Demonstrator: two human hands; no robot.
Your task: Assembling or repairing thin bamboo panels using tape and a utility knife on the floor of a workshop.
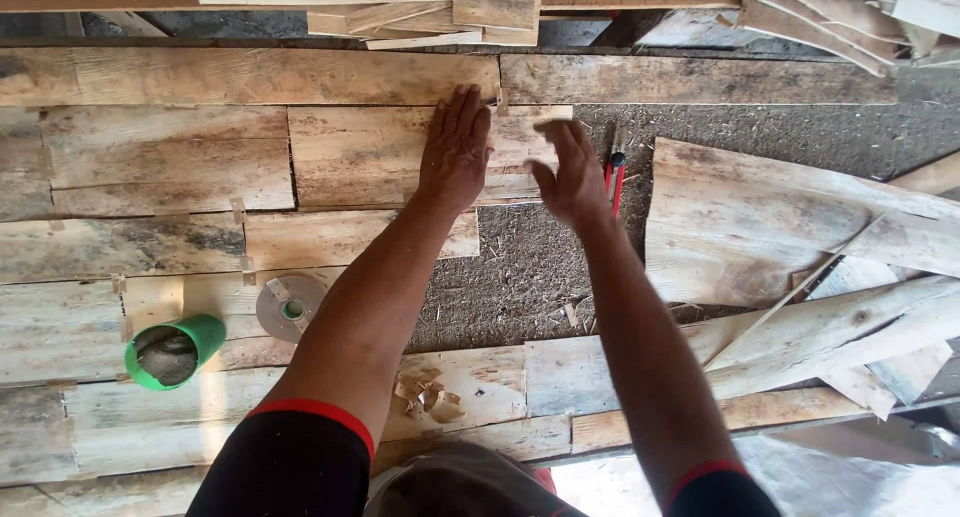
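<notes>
My left hand [455, 147] lies flat, palm down, on a pale weathered wooden board [360, 152] near that board's right end, fingers together and pointing away from me. My right hand [570, 172] hovers just to the right of it, fingers apart and slightly blurred, holding nothing, above the board's right edge and the dirt ground [530, 267]. A red-handled tool [613, 177] lies on the ground just right of my right hand.
Several weathered boards lie side by side on the left. A green cup [172, 350] and a grey tape roll [288, 307] rest on them. More planks [780, 227] are piled at the right, and stacked boards [440, 7] run along the top.
</notes>
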